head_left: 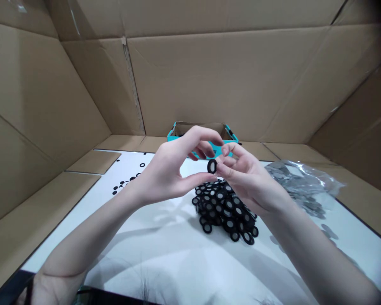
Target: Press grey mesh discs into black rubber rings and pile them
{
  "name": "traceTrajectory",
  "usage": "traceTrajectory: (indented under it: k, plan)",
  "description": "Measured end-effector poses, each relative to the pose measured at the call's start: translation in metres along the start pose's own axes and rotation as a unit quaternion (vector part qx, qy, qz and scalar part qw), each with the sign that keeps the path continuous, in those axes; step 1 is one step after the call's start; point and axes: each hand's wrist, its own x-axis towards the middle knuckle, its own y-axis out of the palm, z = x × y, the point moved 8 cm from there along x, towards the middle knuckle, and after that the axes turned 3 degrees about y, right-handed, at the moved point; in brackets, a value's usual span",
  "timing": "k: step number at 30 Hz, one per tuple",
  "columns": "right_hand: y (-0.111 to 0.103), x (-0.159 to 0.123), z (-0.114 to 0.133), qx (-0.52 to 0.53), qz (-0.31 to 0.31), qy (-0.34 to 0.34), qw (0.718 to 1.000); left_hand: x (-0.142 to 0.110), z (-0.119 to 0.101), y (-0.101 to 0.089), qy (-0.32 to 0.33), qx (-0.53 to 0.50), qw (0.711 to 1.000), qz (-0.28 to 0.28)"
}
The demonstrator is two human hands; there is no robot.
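Between the thumb and fingers of my right hand, a small black ring with a pale centre is pinched upright. My left hand curves around the ring from the left with fingers and thumb apart; its thumb tip lies just below the ring, and whether they touch I cannot tell. Under both hands is a heap of similar black rings with pale grey centres on the white table. To the right, a clear plastic bag holds thin grey discs, with loose grey discs spilled beside it.
A turquoise-edged box stands behind my hands, partly hidden by them. Several small black rings and discs are scattered at the left of the white table. Cardboard walls enclose the back and sides.
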Motion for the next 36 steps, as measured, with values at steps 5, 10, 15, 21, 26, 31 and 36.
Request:
traceTrajectory:
  k: [5,10,15,21,26,31,36]
  plan:
    - [-0.007,-0.004,0.011,-0.075,-0.077,-0.099,0.989,-0.001,0.008,0.005,-0.075,-0.038,0.996,-0.012]
    - [-0.004,-0.016,0.027,-0.175,-0.125,-0.175,0.961,-0.003,0.012,0.009,-0.1,-0.056,0.993,0.002]
    - [-0.001,-0.018,0.032,-0.176,-0.116,-0.189,0.959,-0.004,0.014,0.005,-0.111,-0.076,0.991,-0.023]
    - [-0.003,-0.008,0.012,-0.051,-0.062,-0.087,0.993,-0.003,0.012,0.0,-0.057,-0.079,0.994,-0.05]
    - [0.006,-0.003,-0.01,0.116,0.017,0.055,0.992,-0.003,-0.002,-0.001,0.041,-0.006,0.998,-0.048]
    - [0.006,-0.003,-0.01,0.13,0.019,0.084,0.988,-0.004,-0.006,-0.002,0.075,0.028,0.995,-0.053]
    - [0.01,-0.004,-0.006,0.087,0.051,0.065,0.993,-0.003,-0.011,0.001,0.116,0.028,0.992,-0.029]
